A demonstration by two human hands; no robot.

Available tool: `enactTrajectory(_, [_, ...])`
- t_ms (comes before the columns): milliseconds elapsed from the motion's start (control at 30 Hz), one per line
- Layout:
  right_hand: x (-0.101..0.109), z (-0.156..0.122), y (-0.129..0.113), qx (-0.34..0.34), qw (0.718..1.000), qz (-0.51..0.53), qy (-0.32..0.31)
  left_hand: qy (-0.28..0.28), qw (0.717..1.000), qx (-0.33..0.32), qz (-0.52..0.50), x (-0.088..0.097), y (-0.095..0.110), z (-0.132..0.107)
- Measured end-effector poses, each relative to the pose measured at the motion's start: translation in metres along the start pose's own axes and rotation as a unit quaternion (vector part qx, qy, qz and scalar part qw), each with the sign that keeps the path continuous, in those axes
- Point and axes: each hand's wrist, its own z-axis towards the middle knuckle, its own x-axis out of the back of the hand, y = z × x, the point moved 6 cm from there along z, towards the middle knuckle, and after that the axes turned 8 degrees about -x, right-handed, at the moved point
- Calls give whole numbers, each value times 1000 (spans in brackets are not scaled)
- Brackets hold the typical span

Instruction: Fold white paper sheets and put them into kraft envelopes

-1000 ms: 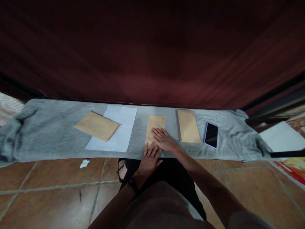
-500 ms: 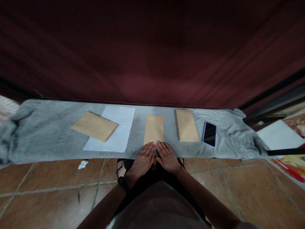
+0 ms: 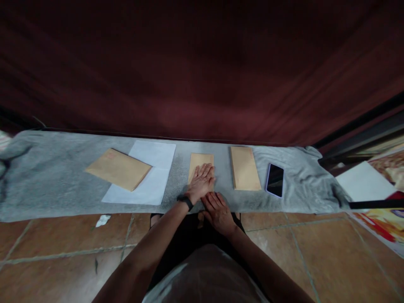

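The brown envelope (image 3: 196,161) lies flat on the grey cloth (image 3: 63,176), directly in front of the person, its long sides running away from the body. The left hand (image 3: 202,181) is laid across it, fingers stretched out and palm down, grasping nothing; the envelope is under those fingers, with its far end showing bare beyond the fingertips and a strip of it to the left of them. A dark band (image 3: 185,202) circles the left wrist.

The right hand (image 3: 221,213) sits at the near edge of the cloth, its extended fingertips at the envelope's near end, just below the left hand. Its thumb is beside a small brown piece (image 3: 200,219) at that edge; whether thumb and fingers pinch anything, I cannot tell.

To the right, apart from both hands, lie a stack of envelopes (image 3: 245,169) and then a phone (image 3: 275,180). To the left, more brown envelopes (image 3: 119,169) rest partly on white paper (image 3: 158,179)
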Motion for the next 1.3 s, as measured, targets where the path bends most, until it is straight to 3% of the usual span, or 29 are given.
enactTrajectory(300, [-1,1,0,3,1000,-9,-5,18,999,33,-8,-4,-22,38])
enactTrajectory(667, [1,1,0,0,1000,-9,-5,34,995,91,20,0,-44,38])
enactTrajectory(933, [-4,-3,-3,-33,999,-17,12,52,991,123,28,3,-51,9])
enactTrajectory(1300, [-4,-12,-4,-50,998,-12,40,60,989,124,54,10,-37,-74])
